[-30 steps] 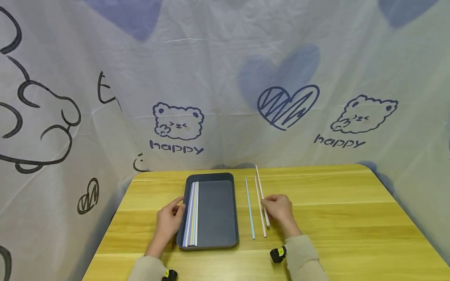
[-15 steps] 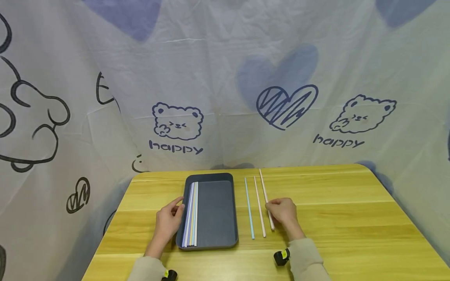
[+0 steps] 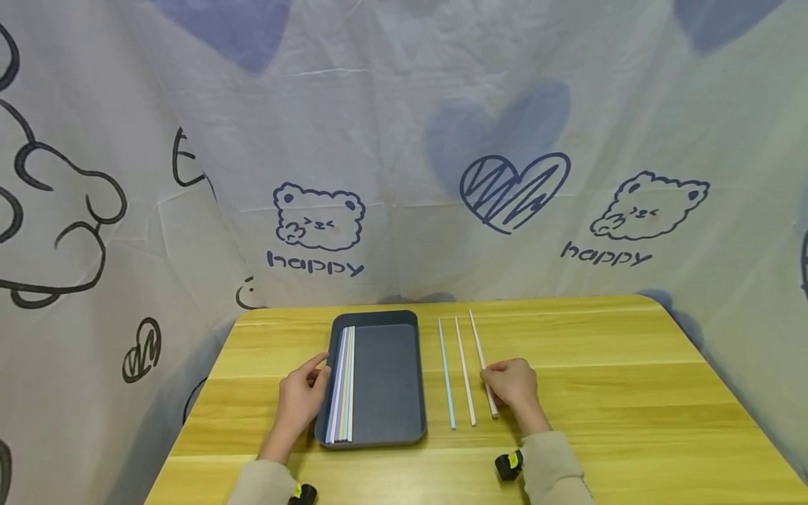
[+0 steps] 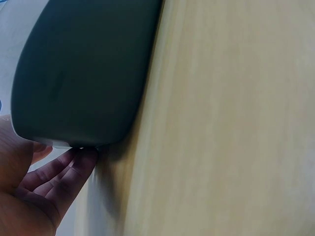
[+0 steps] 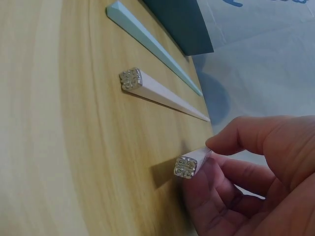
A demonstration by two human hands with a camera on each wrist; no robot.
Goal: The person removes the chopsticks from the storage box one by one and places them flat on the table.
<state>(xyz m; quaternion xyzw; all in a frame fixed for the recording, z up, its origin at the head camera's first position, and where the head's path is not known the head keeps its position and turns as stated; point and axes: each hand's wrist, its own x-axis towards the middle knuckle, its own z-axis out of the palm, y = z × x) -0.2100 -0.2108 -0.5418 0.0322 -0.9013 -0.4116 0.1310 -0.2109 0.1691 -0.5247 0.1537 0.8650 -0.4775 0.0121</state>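
Note:
A pale pink chopstick (image 3: 477,344) is pinched between the thumb and fingers of my right hand (image 3: 514,387). In the right wrist view its patterned silvery end (image 5: 185,168) points toward the camera, close over the table. To its left lie another pale pink chopstick (image 3: 465,372) and a light blue chopstick (image 3: 447,375), roughly parallel. My left hand (image 3: 299,400) is at the left side of a dark grey tray (image 3: 391,442), fingertips against its outer wall. Several chopsticks (image 3: 341,386) in purple, white, yellow and blue lie side by side along the tray's left inside.
The wooden table (image 3: 631,393) reaches back to a pale printed cloth (image 3: 404,140) hung behind it and at the sides. Bare tabletop shows to the right of my right hand. The tray's right part shows its bare floor.
My right hand has moved right and slightly toward me with the pink chopstick, widening the gap to the other pink one. The left hand and tray have stayed in place.

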